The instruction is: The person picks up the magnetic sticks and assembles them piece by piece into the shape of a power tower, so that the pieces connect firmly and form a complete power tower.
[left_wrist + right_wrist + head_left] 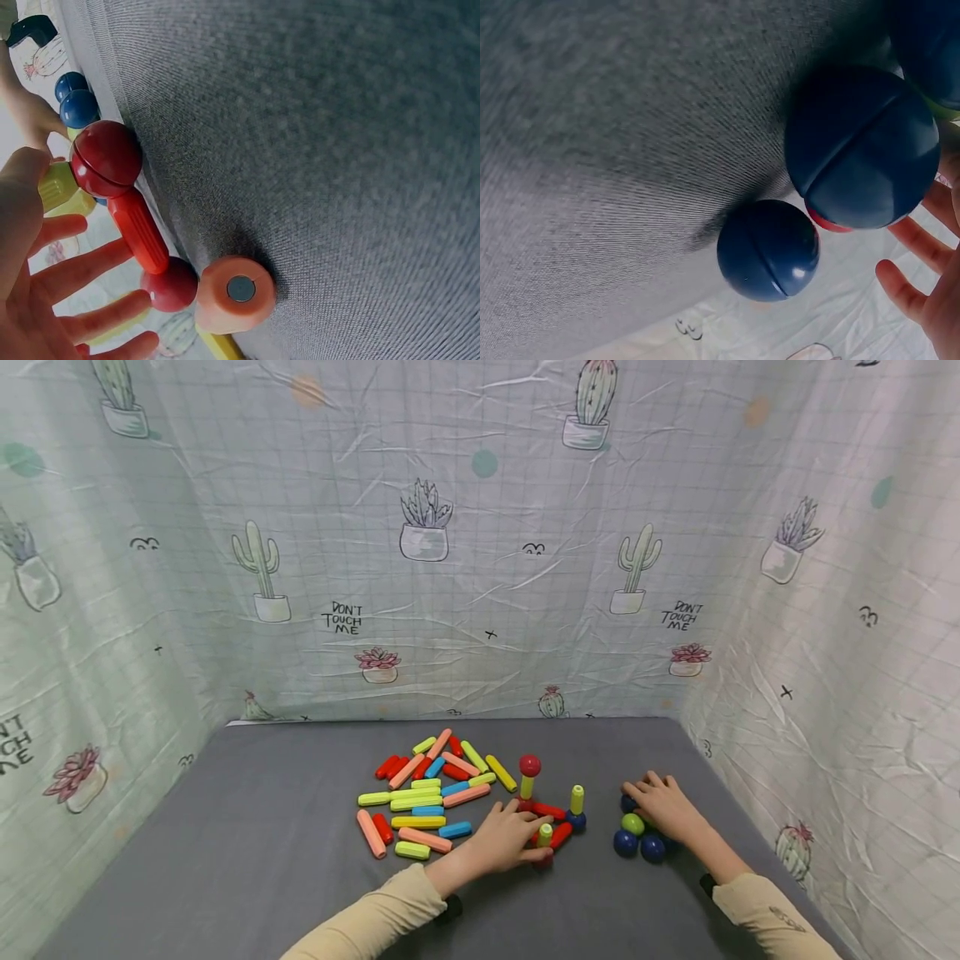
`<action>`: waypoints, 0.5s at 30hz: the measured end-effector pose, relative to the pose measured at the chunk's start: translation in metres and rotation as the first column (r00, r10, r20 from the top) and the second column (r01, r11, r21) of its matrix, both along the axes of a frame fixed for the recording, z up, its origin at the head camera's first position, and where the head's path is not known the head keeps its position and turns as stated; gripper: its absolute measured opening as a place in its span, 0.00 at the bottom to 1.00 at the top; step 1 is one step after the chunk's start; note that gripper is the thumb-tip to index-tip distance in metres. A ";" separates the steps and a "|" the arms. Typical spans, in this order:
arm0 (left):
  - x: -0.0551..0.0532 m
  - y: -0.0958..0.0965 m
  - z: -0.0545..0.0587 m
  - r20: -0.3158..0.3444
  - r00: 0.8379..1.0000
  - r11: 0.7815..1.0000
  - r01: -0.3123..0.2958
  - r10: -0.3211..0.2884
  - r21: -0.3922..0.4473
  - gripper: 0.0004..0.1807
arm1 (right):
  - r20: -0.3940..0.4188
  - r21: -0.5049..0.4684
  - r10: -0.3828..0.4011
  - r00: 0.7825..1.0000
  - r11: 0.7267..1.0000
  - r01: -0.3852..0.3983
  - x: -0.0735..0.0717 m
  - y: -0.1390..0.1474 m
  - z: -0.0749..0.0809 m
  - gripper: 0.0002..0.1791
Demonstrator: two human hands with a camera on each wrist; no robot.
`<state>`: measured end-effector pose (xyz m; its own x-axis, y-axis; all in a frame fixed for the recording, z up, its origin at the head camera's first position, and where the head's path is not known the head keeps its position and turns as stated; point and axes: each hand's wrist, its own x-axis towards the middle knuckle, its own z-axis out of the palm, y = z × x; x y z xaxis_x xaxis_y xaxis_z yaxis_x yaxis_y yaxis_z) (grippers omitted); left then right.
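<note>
Over a small frame of red magnetic rods [561, 835] and balls rests my left hand [504, 841], fingers spread. In the left wrist view its thumb lies by a yellow-green rod [56, 186] on a dark red ball [109, 157]; the other fingers extend behind a red rod [139, 231]. A second upright yellow-green rod [527, 788] carries a red ball [529, 766]; a third [577, 798] stands on a blue ball [576, 822]. My right hand [670, 810] reaches over loose blue balls [626, 843] and a green ball [632, 823], its fingers loosely spread. That hand partly hides some balls.
Left of the frame lie many loose rods: salmon [371, 835], red [381, 828], blue [455, 830], yellow [417, 822] and yellow-green [412, 850]. The grey tabletop [247, 843] is bordered by a patterned cloth [465, 652] at the back and sides.
</note>
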<state>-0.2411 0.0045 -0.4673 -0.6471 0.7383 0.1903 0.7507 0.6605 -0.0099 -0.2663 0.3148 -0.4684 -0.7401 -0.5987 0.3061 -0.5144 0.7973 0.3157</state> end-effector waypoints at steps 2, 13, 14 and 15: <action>0.000 0.000 0.000 0.004 1.000 1.000 0.002 -0.002 0.001 0.28 | -0.007 -0.018 0.001 1.000 1.000 -0.001 0.000 0.000 0.000 0.21; 0.001 0.001 0.000 -0.003 1.000 1.000 0.004 -0.004 0.013 0.28 | -0.070 -0.181 0.042 0.997 0.982 -0.054 0.004 -0.014 0.019 0.17; 0.001 0.001 0.000 -0.003 1.000 1.000 0.004 -0.004 0.013 0.28 | -0.085 -0.183 0.052 0.995 0.981 -0.067 0.005 -0.016 0.022 0.15; 0.001 0.001 -0.001 -0.003 1.000 1.000 0.004 -0.004 0.015 0.28 | -0.099 -0.190 0.064 0.993 0.978 -0.082 0.006 -0.019 0.025 0.14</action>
<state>-0.2403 0.0053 -0.4681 -0.6431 0.7383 0.2033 0.7536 0.6573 -0.0028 -0.2603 0.2962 -0.4438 -0.6602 -0.5729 0.4858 -0.5495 0.8093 0.2076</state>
